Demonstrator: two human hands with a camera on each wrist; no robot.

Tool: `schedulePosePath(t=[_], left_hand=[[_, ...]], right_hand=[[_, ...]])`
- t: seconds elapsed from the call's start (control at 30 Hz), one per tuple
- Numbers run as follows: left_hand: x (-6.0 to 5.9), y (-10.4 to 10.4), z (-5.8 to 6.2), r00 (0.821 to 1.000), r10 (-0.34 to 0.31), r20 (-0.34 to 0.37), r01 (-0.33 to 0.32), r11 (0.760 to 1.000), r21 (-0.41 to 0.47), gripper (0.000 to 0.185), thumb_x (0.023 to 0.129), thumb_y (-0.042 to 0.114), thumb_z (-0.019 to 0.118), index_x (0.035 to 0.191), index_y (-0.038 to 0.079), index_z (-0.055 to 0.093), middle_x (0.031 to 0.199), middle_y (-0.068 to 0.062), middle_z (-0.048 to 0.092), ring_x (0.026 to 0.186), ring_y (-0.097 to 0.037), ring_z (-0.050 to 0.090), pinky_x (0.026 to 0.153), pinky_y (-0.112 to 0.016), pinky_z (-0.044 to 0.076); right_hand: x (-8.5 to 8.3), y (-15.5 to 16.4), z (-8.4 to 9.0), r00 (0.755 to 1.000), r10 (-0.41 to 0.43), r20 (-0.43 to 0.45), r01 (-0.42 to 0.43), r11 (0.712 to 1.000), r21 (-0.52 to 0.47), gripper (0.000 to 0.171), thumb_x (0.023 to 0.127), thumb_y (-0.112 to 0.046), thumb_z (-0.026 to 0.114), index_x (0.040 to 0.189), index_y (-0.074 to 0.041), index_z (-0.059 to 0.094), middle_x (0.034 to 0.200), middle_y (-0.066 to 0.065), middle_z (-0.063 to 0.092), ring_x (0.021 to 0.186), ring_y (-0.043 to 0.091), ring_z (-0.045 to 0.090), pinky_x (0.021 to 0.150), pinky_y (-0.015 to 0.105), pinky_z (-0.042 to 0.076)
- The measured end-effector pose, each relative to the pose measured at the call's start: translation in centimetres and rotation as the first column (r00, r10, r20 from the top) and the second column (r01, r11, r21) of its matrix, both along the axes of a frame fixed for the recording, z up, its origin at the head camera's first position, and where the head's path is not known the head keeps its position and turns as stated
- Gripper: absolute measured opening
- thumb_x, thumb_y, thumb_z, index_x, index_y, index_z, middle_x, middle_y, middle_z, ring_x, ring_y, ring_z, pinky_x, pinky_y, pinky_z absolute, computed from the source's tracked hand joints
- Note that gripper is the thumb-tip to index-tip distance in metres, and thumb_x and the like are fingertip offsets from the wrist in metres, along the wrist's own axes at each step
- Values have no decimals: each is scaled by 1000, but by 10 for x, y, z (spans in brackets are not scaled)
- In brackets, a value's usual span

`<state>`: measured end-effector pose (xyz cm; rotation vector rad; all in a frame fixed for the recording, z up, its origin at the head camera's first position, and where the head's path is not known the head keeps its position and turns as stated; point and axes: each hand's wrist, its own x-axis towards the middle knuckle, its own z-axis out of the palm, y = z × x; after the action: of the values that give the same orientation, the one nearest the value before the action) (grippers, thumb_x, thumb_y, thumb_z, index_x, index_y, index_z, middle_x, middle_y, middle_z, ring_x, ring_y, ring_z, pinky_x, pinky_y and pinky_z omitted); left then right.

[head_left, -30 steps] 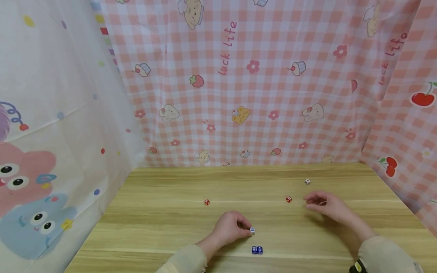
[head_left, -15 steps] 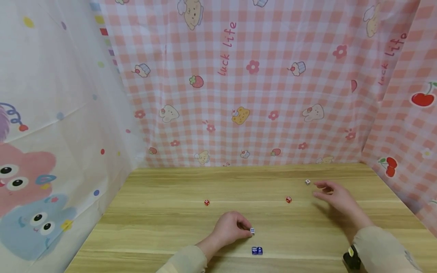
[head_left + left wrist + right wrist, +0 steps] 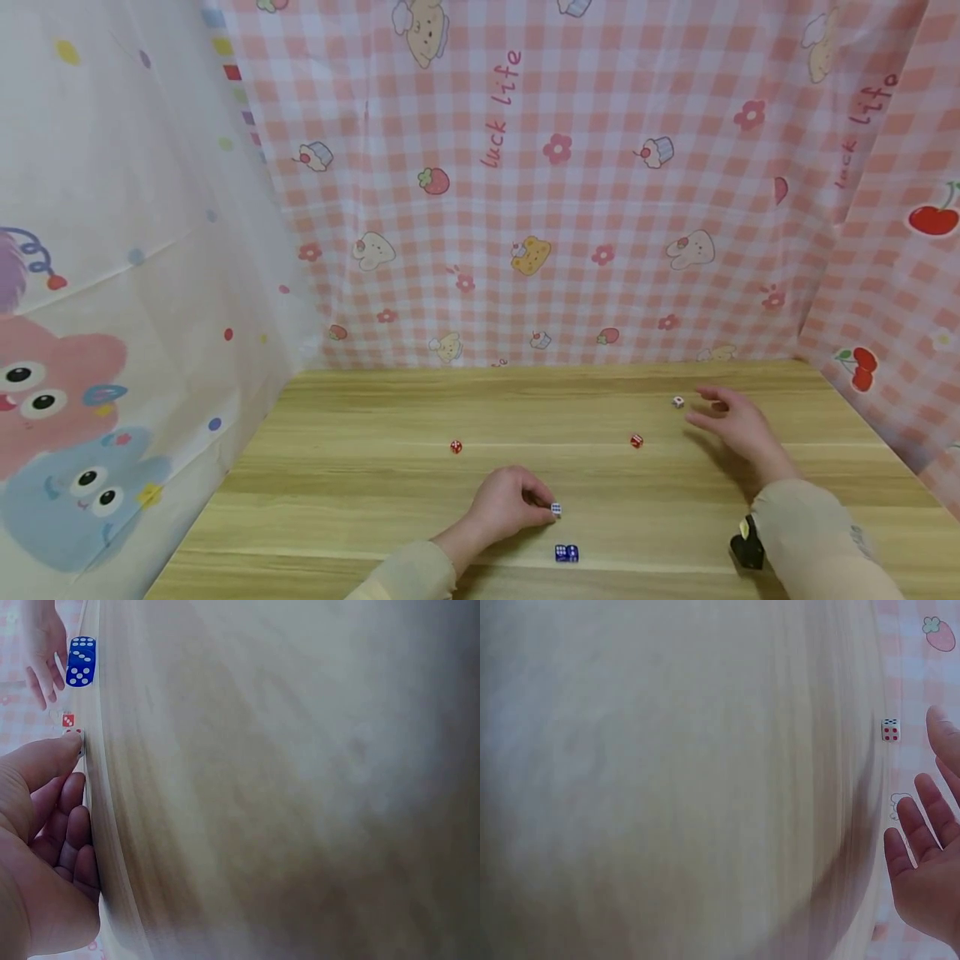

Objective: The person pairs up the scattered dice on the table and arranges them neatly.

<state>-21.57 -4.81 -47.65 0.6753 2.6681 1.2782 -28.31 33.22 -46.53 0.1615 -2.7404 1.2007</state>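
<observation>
Our left hand (image 3: 504, 503) pinching a small white die (image 3: 556, 508) on the light wooden table (image 3: 360, 467), blue die (image 3: 566, 552) just beside, our right hand (image 3: 738, 429) fingers spread, near another small white die (image 3: 678, 402), not touching it

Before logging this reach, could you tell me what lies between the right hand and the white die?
Nothing: in the head view only bare table separates the right hand from the white die.

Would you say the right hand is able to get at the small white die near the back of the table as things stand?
Probably yes: the right hand hovers open just beside the white die, with only bare table between them.
</observation>
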Motion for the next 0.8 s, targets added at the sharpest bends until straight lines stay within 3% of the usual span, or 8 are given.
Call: schedulePosePath(t=[0.33,0.63,0.8], left_hand=[[-3,-1,-3,1000,3,-6,-3,1000,-28,12,73,12,87,80,16,78,76,17,63,71,2,54,68,-20,45],[-2,0,-3,1000,6,-7,-6,1000,-27,13,73,12,88,80,16,78,77,16,64,71,2,53,68,-20,45],[-2,-1,-3,1000,9,-12,-9,1000,-26,12,73,12,88,80,17,78,77,17,63,71,2,53,68,-20,45]], right_hand=[[-7,-6,-3,1000,-7,5,7,1000,-4,59,92,-20,72,136,11,47,132,37,49,113,49,51,94,60,41],[-11,-7,-6,998,-22,64,22,1000,0,62,94,-22,70,138,13,44,136,37,47,123,52,44,100,60,36],[-13,-8,-8,998,-25,55,24,1000,17,59,94,-22,70,136,13,47,135,37,48,122,52,45,100,60,35]])
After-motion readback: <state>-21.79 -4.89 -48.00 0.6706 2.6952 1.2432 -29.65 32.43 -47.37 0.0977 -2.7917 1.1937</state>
